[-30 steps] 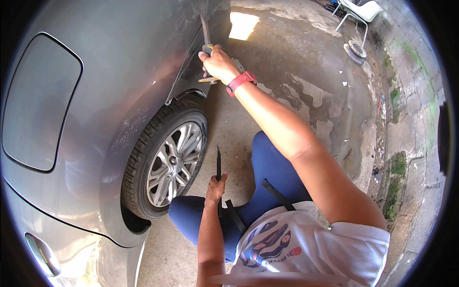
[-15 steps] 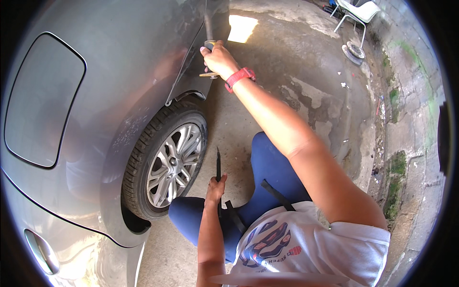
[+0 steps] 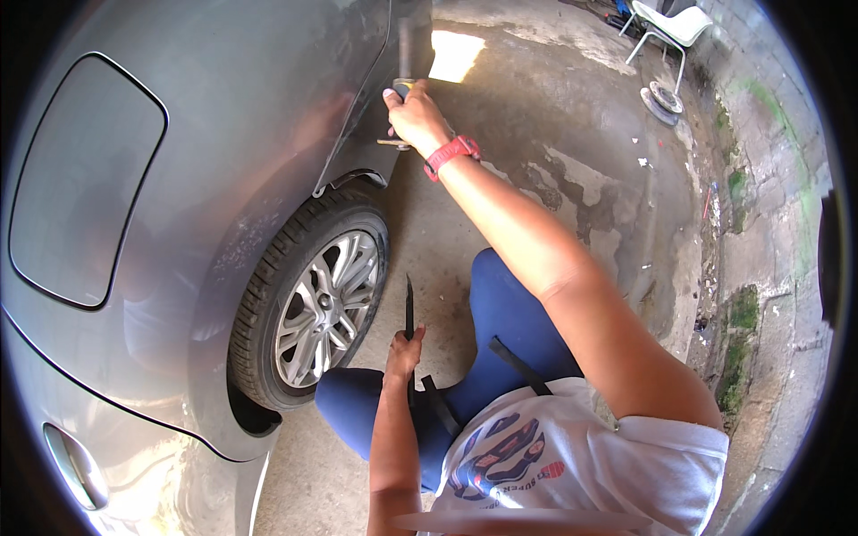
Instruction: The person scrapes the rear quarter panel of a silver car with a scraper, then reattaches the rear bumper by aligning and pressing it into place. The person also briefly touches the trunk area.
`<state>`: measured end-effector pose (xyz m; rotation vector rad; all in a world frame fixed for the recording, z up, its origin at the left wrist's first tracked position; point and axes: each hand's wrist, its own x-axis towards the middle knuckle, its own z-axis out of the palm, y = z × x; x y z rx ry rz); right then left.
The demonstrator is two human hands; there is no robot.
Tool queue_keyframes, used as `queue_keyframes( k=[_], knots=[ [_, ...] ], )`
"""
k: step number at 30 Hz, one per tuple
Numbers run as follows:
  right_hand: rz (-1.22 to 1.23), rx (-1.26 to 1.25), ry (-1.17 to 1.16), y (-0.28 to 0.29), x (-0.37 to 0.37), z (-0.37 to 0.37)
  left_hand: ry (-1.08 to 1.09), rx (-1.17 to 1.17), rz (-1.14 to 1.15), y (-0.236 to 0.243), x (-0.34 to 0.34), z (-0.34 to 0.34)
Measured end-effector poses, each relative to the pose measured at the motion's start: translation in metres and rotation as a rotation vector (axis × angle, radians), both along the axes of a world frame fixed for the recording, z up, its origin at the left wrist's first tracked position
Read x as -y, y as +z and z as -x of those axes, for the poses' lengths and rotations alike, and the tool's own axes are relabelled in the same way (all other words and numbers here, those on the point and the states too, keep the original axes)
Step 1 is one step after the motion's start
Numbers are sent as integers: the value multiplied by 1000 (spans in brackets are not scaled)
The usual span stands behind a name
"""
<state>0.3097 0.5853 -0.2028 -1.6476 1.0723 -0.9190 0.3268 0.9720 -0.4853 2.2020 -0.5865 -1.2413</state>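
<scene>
I crouch beside a grey car (image 3: 179, 161), next to its rear wheel (image 3: 317, 308). My right hand (image 3: 413, 114), with a red watch on the wrist, reaches far forward and grips the handle of a hammer-like tool (image 3: 404, 62) held upright against the rear edge of the car's body panel. A small light-coloured piece sticks out just below that hand. My left hand (image 3: 404, 350) rests low near my blue-clad knee and holds a thin dark blade-like tool (image 3: 409, 304) pointing upward, apart from the tyre.
Stained concrete floor (image 3: 572, 179) stretches ahead with a bright sun patch. A white plastic chair (image 3: 668, 27) and a round metal disc (image 3: 661, 100) stand at the far right by a mossy wall (image 3: 760, 196). The car fills the left side.
My right hand has shifted slightly up along the panel edge with the tool. The left hand and its blade stay in place.
</scene>
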Motion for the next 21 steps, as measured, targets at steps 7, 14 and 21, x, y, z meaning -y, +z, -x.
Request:
queue_keyframes(
  k=[7, 14, 21],
  knots=[
    [44, -16, 58, -21, -1, -4, -8, 18, 6, 3, 2, 2],
    [-53, 80, 95, -11, -1, -4, 12, -23, -2, 7, 1, 3],
    [-100, 97, 80, -8, 8, -8, -8, -2, -2, 4, 2, 2]
  ],
)
